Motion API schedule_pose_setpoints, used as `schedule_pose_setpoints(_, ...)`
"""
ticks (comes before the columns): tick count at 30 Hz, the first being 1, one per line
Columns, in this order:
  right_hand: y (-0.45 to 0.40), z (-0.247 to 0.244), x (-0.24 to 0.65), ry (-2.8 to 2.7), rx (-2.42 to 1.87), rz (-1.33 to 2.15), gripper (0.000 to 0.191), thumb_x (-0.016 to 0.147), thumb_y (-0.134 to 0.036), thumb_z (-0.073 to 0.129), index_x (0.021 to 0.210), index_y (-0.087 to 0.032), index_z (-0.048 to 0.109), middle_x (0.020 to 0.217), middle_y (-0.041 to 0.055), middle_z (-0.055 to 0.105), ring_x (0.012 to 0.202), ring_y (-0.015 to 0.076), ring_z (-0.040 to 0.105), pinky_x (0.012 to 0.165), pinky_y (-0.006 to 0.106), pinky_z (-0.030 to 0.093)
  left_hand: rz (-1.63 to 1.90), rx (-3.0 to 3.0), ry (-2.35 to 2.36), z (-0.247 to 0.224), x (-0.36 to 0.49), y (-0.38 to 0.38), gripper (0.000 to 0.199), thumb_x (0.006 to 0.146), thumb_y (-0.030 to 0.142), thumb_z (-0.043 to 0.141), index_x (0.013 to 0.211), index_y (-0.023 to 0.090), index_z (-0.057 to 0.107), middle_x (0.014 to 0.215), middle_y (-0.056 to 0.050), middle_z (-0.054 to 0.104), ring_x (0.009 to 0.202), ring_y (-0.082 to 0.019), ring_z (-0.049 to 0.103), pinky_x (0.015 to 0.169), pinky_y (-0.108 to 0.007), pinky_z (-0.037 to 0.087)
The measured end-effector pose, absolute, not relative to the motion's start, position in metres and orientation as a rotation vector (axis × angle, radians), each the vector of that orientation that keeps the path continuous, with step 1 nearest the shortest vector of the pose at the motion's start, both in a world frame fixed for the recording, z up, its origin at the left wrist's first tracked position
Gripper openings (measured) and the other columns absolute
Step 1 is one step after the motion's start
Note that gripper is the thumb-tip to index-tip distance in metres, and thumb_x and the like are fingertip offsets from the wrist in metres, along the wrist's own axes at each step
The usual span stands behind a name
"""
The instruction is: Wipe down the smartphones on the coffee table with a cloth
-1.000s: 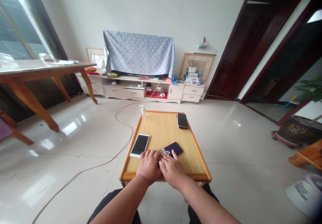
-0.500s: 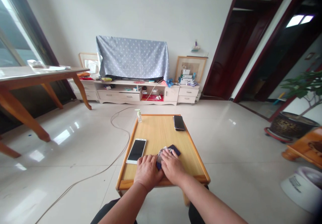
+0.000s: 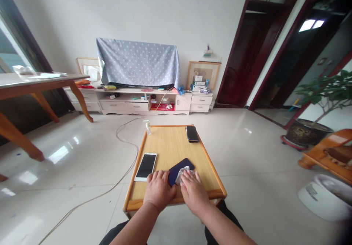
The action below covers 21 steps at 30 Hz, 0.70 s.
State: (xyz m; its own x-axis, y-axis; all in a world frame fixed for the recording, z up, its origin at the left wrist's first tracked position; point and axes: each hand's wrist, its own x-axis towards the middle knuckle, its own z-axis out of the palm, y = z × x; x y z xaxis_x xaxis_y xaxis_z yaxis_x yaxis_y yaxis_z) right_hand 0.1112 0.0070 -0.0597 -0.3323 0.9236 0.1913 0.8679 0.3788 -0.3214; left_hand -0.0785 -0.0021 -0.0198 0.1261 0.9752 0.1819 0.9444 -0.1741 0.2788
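On the small wooden table lies a dark blue flat case, set at a slant. My right hand presses a crumpled pale cloth onto its right part, fingers bent over the cloth. My left hand rests at the case's lower left edge, with its thumb against the near corner and its fingers close together. A white phone with a dark screen lies just left of my left hand.
A small pump bottle stands at the table's far left corner. Stacked dark phones lie at the far right. Beyond is a low cabinet; a white bucket stands right.
My right hand and the cloth have slid towards the near right side of the case, uncovering more of its dark blue surface. The whole view has shifted slightly.
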Motion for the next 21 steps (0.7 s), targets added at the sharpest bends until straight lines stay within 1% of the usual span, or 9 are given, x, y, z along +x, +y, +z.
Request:
schedule_pose_setpoints(2, 0.012, -0.057, 0.118, -2.247, -1.645, 0.224, 0.047, 0.101, -0.027, 0.032, 0.141, -0.018, 0.054, 0.151, 0.0100, 0.047, 0.144, 0.0262, 0.036, 0.122, 0.052, 0.013, 0.501, 2.295, 1.951, -0.020, -0.078, -0.003, 0.050, 0.079, 0.044, 0.060, 0.125, 0.024, 0.059, 0.118, -0.009, 0.064, 0.116, -0.029, 0.051, 0.103, -0.043, 0.029)
schedule_pose_setpoints(6, 0.018, -0.057, 0.119, -2.146, -1.741, 0.198, 0.042, 0.096, -0.022, 0.043, 0.134, -0.015, 0.060, 0.147, 0.0140, 0.051, 0.140, 0.0302, 0.041, 0.119, 0.055, 0.020, 0.523, 2.307, 1.955, -0.021, -0.078, -0.004, 0.050, 0.079, 0.044, 0.060, 0.124, 0.023, 0.059, 0.115, -0.009, 0.065, 0.115, -0.029, 0.052, 0.103, -0.043, 0.029)
schedule_pose_setpoints(8, 0.009, -0.060, 0.110, -2.183, -1.614, 0.197, 0.040, 0.095, -0.019, 0.044, 0.130, -0.018, 0.062, 0.144, 0.0117, 0.055, 0.138, 0.0289, 0.044, 0.119, 0.051, 0.022, 0.529, 2.308, 1.948, -0.022, -0.078, -0.004, 0.050, 0.079, 0.044, 0.060, 0.124, 0.022, 0.059, 0.117, -0.009, 0.065, 0.115, -0.028, 0.052, 0.103, -0.043, 0.029)
schedule_pose_setpoints(10, 0.000, -0.061, 0.101, -2.225, -1.440, 0.202, 0.037, 0.096, -0.017, 0.042, 0.124, -0.022, 0.066, 0.138, 0.0074, 0.061, 0.133, 0.0253, 0.048, 0.119, 0.045, 0.024, 0.526, 2.299, 1.948, -0.022, -0.079, -0.004, 0.049, 0.082, 0.045, 0.058, 0.125, 0.022, 0.060, 0.119, -0.009, 0.064, 0.116, -0.028, 0.052, 0.103, -0.043, 0.028)
schedule_pose_setpoints(12, -0.002, -0.057, 0.098, -2.233, -1.350, 0.215, 0.033, 0.097, -0.016, 0.042, 0.112, -0.024, 0.070, 0.127, 0.0048, 0.066, 0.122, 0.0222, 0.055, 0.113, 0.039, 0.032, 0.508, 2.283, 1.952, -0.019, -0.079, -0.004, 0.049, 0.083, 0.046, 0.056, 0.125, 0.023, 0.060, 0.120, -0.009, 0.064, 0.116, -0.028, 0.052, 0.104, -0.043, 0.028)
schedule_pose_setpoints(14, 0.008, -0.049, 0.102, -2.189, -1.413, 0.212, 0.027, 0.095, -0.017, 0.046, 0.099, -0.024, 0.072, 0.114, 0.0046, 0.069, 0.109, 0.0208, 0.058, 0.101, 0.033, 0.040, 0.478, 2.274, 1.939, -0.015, -0.078, -0.004, 0.050, 0.082, 0.046, 0.057, 0.127, 0.023, 0.059, 0.121, -0.009, 0.064, 0.117, -0.028, 0.051, 0.105, -0.042, 0.028)
schedule_pose_setpoints(16, 0.022, -0.039, 0.108, -2.104, -1.576, 0.188, 0.023, 0.093, -0.016, 0.050, 0.092, -0.024, 0.072, 0.103, 0.0052, 0.068, 0.100, 0.0204, 0.059, 0.091, 0.030, 0.043, 0.456, 2.260, 1.948, -0.010, -0.076, -0.005, 0.051, 0.080, 0.044, 0.059, 0.127, 0.022, 0.060, 0.120, -0.009, 0.064, 0.117, -0.029, 0.051, 0.104, -0.042, 0.028)
schedule_pose_setpoints(18, 0.032, -0.032, 0.109, -2.025, -1.714, 0.170, 0.020, 0.090, -0.014, 0.053, 0.090, -0.024, 0.071, 0.099, 0.0057, 0.067, 0.097, 0.0205, 0.058, 0.086, 0.029, 0.043, 0.455, 2.250, 1.980, -0.007, -0.073, -0.006, 0.051, 0.079, 0.042, 0.060, 0.126, 0.021, 0.061, 0.119, -0.009, 0.064, 0.115, -0.029, 0.052, 0.104, -0.042, 0.029)
schedule_pose_setpoints(21, 0.031, -0.029, 0.095, -2.043, -1.709, 0.205, 0.017, 0.086, -0.013, 0.057, 0.094, -0.024, 0.068, 0.097, 0.0049, 0.065, 0.095, 0.0199, 0.058, 0.083, 0.027, 0.041, 0.470, 2.252, 2.003, -0.005, -0.071, -0.006, 0.049, 0.080, 0.041, 0.059, 0.124, 0.022, 0.061, 0.117, -0.009, 0.065, 0.115, -0.028, 0.053, 0.104, -0.042, 0.029)
